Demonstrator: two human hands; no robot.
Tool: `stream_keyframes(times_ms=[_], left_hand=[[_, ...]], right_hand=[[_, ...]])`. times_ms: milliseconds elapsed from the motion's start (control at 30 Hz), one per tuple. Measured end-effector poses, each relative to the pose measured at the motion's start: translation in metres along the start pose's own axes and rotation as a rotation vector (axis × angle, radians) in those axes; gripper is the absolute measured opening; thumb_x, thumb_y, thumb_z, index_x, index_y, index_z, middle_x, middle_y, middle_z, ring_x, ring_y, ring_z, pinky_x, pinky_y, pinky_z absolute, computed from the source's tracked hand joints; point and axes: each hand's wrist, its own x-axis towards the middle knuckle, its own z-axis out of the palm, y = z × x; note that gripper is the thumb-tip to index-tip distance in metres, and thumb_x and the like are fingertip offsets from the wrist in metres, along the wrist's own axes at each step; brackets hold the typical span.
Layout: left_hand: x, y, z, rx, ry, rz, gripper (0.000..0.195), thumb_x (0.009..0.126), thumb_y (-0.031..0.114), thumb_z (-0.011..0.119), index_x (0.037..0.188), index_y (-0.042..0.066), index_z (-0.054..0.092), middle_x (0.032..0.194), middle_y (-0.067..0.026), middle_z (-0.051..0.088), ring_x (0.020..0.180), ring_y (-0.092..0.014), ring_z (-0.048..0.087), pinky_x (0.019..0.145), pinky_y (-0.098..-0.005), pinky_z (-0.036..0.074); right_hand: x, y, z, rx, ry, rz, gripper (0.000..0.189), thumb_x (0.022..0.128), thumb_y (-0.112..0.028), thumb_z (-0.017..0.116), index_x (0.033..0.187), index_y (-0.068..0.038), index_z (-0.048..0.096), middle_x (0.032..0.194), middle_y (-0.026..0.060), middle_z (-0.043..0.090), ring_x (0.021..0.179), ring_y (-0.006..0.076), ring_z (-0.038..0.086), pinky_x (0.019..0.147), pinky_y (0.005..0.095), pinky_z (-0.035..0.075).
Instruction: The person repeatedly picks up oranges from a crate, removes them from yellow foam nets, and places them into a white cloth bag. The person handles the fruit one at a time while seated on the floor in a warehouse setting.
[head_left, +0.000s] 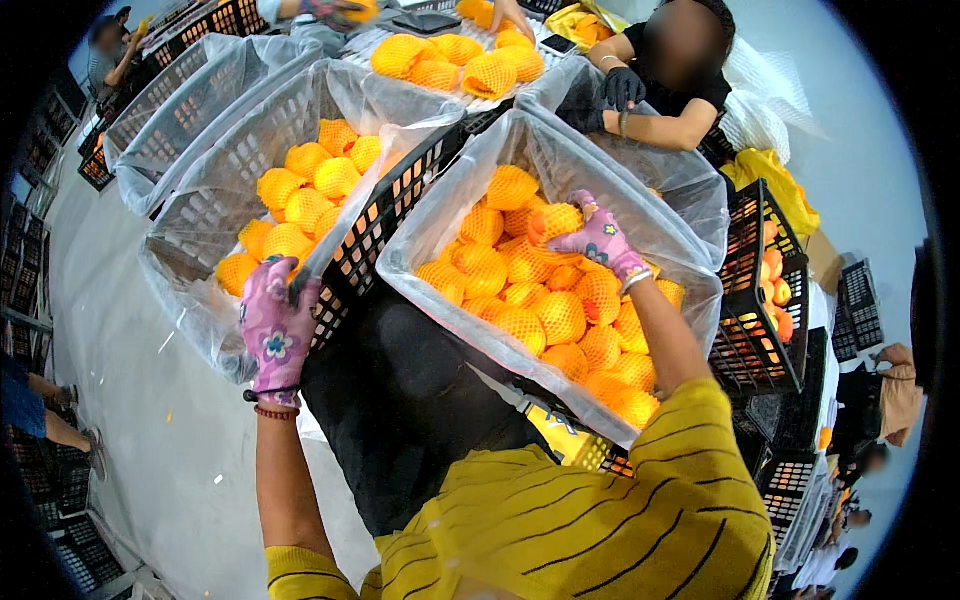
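Note:
My right hand, in a pink flowered glove, grips an orange fruit in a yellow foam net sleeve. It is over a lined crate filled with many such sleeved fruits. My left hand, in a matching glove, rests at the near rim of the left crate, which has a translucent plastic liner. More sleeved fruits lie in that crate beyond my fingers. The left fingertips are partly hidden, and whether they pinch the liner or a fruit I cannot tell.
Sleeved fruits lie on a padded surface ahead, near a phone. A co-worker in black gloves leans at the far right crate. Lined crates stand at the far left. A black crate of unsleeved fruit stands right.

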Motion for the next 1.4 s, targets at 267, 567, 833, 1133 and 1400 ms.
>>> stream_keyframes(times_ms=[267, 567, 833, 1133, 1400], left_hand=[[-0.023, 0.108, -0.021, -1.93, -0.382, -0.612, 0.061, 0.077, 0.003, 0.058, 0.131, 0.007, 0.03, 0.122, -0.0074, 0.04, 0.105, -0.019, 0.047, 0.076, -0.029, 0.049], [-0.049, 0.089, -0.017, -1.419, 0.172, -0.423, 0.051, 0.063, -0.005, 0.065, 0.11, 0.003, 0.049, 0.115, -0.006, 0.046, 0.11, -0.017, 0.043, 0.096, -0.0284, 0.034], [-0.042, 0.086, -0.022, -1.516, 0.225, -0.697, 0.018, 0.076, 0.001, 0.061, 0.093, 0.001, 0.056, 0.09, -0.0012, 0.053, 0.082, -0.009, 0.051, 0.076, -0.0219, 0.043], [-0.045, 0.092, -0.024, -1.892, 0.187, -0.926, 0.014, 0.083, 0.008, 0.055, 0.095, 0.001, 0.055, 0.09, -0.0042, 0.057, 0.086, -0.014, 0.055, 0.078, -0.0265, 0.046], [-0.045, 0.091, -0.024, -1.912, 0.173, -0.964, 0.013, 0.084, 0.01, 0.055, 0.095, 0.003, 0.055, 0.09, -0.0036, 0.056, 0.084, -0.013, 0.055, 0.077, -0.0259, 0.046]], right_hand=[[-0.062, -0.156, 0.01, 0.592, 0.005, -0.665, 0.084, 0.049, -0.02, 0.082, 0.12, -0.004, 0.04, 0.118, 0.0108, 0.045, 0.114, 0.0234, 0.042, 0.094, 0.0337, 0.036], [-0.112, -0.203, 0.055, 1.064, -0.155, -0.312, 0.063, 0.063, -0.011, 0.07, 0.119, 0.002, 0.043, 0.117, 0.013, 0.046, 0.108, 0.0223, 0.046, 0.094, 0.0324, 0.036], [-0.106, -0.222, 0.059, 0.935, 0.006, -0.262, 0.024, 0.075, -0.007, 0.061, 0.096, 0.001, 0.057, 0.086, 0.0087, 0.058, 0.08, 0.015, 0.055, 0.073, 0.0258, 0.044], [-0.1, -0.221, 0.045, 1.13, -0.156, -0.13, 0.012, 0.076, -0.008, 0.062, 0.082, 0.002, 0.06, 0.08, 0.0041, 0.059, 0.074, 0.0096, 0.053, 0.067, 0.0224, 0.043], [-0.102, -0.215, 0.052, 1.304, -0.176, -0.156, 0.017, 0.077, -0.007, 0.061, 0.092, 0.001, 0.058, 0.089, 0.0044, 0.058, 0.08, 0.0119, 0.054, 0.072, 0.0236, 0.044]])
